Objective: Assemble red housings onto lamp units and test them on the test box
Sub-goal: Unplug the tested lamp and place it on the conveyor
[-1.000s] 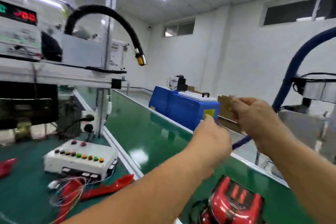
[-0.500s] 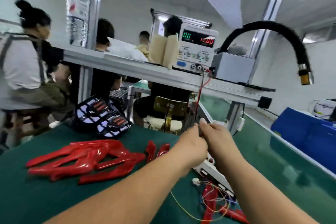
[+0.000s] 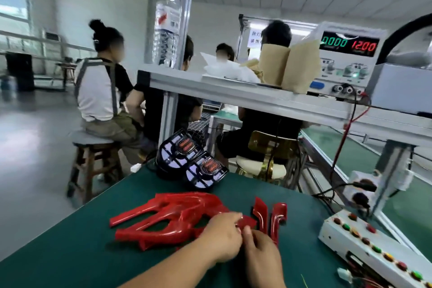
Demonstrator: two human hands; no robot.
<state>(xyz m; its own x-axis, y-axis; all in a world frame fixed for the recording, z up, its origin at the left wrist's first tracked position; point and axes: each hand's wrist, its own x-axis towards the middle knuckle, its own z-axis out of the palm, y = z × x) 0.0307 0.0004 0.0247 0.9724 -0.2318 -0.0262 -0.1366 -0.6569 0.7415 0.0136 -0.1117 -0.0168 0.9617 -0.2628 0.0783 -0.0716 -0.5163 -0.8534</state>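
A clear water bottle (image 3: pixel 167 28) stands upright on the grey shelf (image 3: pixel 233 93) above the green desk (image 3: pixel 70 252). Further right on the shelf sit folded brown paper (image 3: pixel 289 65) and a power supply (image 3: pixel 346 61) whose display reads 0000 in green and 12.00 in red. Beyond the desk, people sit with backs turned, one on a wooden stool (image 3: pixel 93 163). A gold chair (image 3: pixel 268 154) stands nearby.
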